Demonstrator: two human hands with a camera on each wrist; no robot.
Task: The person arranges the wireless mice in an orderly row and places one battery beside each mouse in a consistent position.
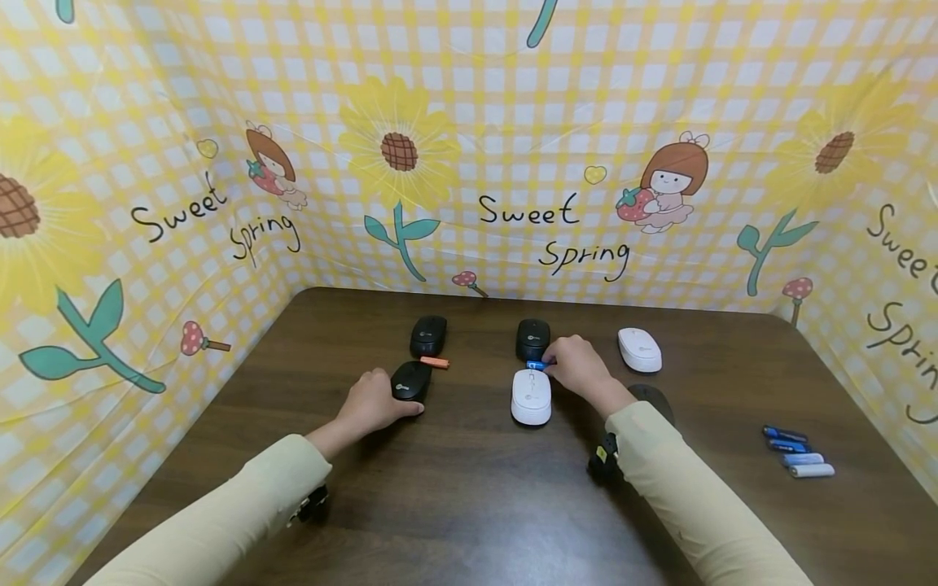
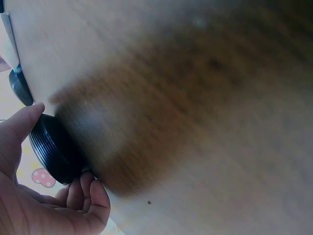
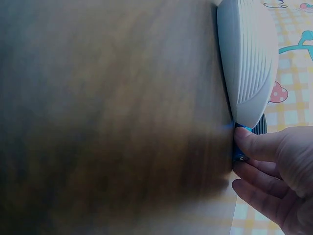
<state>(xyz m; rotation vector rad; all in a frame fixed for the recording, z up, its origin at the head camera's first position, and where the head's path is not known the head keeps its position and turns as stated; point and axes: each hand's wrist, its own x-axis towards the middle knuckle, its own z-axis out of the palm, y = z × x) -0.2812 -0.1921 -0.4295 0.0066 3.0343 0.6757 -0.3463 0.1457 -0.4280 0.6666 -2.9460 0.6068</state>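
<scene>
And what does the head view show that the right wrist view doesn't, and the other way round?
Only the head view: the left hand gripping a black computer mouse, an orange battery, and four loose batteries on the right.

Only the right wrist view: the grooves along the side of the white computer mouse, and the silvery end of the blue battery.

Both: the right hand pinching that blue battery beside that white mouse, and the yellow checked cloth.
</scene>
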